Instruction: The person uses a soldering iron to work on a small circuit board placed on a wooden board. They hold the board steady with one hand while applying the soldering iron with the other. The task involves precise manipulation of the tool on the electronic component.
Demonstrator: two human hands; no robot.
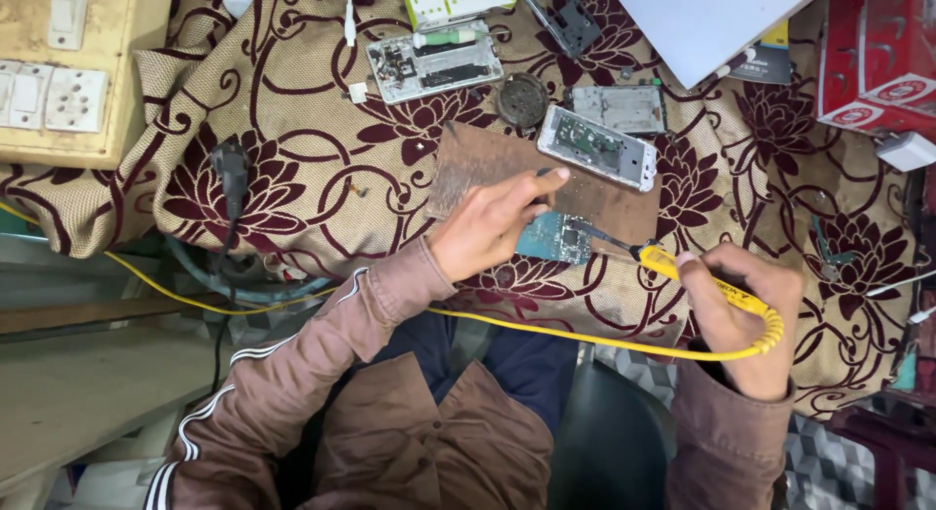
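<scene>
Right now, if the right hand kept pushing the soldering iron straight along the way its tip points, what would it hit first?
The right hand aims the yellow soldering iron up and to the left. Its tip is already at the blue circuit board steadied by the left hand, so the board comes first, though actual contact is hard to confirm.

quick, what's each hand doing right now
Left hand: closed, pinning the circuit board down.
Right hand: closed, holding the yellow soldering iron.

A coarse, matt woven cloth in beige with maroon flowers (292,178) lies under a rough, scorched brown wooden board (487,164), a teal circuit board with small shiny metal parts (556,239), and a soldering iron with a smooth, glossy yellow plastic handle (717,291).
</scene>
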